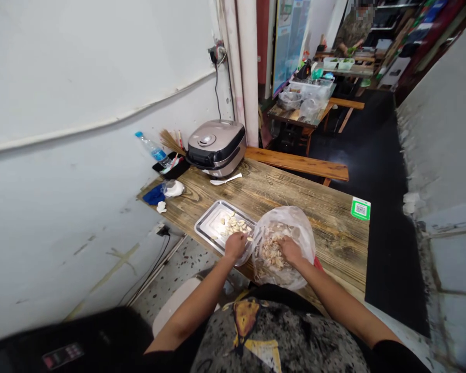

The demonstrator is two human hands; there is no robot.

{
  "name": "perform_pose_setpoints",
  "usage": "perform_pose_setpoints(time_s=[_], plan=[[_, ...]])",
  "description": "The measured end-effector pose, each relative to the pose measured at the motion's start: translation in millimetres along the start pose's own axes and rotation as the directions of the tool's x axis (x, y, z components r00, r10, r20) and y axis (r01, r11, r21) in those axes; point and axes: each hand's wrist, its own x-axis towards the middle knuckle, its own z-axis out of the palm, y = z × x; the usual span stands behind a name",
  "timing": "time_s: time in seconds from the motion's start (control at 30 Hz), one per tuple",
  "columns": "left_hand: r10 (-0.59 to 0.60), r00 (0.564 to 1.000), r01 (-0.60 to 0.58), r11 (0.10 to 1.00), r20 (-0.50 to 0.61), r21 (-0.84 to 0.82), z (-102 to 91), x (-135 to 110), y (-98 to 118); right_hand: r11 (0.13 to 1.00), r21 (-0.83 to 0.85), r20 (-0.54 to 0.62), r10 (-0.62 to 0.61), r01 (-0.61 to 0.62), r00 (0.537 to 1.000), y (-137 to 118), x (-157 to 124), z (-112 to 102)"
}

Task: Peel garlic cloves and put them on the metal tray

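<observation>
My left hand is closed over the near right end of a shiny metal tray. What its curled fingers hold, if anything, is hidden. Pale peeled garlic cloves lie loose in the tray. Beside it, a clear plastic bag stands with its mouth wide, touching the tray's right side. Inside the bag is a heap of garlic cloves in their skins. My right hand reaches into that heap, fingers drawn together among the cloves; their tips are too small to make out.
Farther back on the wooden table are a rice cooker, a white plastic spoon, a water bottle and a blue cloth. A QR card lies at the right edge. Beyond a bench, another person works at a far table.
</observation>
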Motion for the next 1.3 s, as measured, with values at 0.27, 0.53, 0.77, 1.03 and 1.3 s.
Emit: perform_pose_setpoints(time_s=[0.27, 0.53, 0.77, 1.03, 1.3], plan=[[0.161, 0.957, -0.023, 0.871, 0.242, -0.491, 27.0, -28.5, 44.9, 0.955, 0.292, -0.071, -0.024, 0.044, 0.997, -2.5, -5.0, -6.5], [0.082, 0.94, 0.207, 0.633, 0.331, -0.746, 39.8, -36.0, 88.2, 0.727, 0.673, -0.166, -0.029, 0.135, 0.986, -0.1, -44.7, -14.4], [0.148, 0.936, 0.187, 0.561, 0.32, -0.806, 50.2, -45.0, 109.6, 0.824, 0.522, -0.346, -0.031, 0.22, 0.938, 8.2, -64.6, -26.1], [0.049, 0.925, 0.321, 0.426, 0.376, -0.846, 45.3, -54.1, 121.4, 0.855, 0.446, -0.414, -0.064, 0.264, 0.908, 5.9, -73.7, -36.1], [0.046, 0.892, 0.426, 0.244, 0.45, -0.871, 44.1, -54.5, 123.5, 0.873, 0.393, -0.419, -0.109, 0.288, 0.901, 0.1, -79.1, -40.5]])
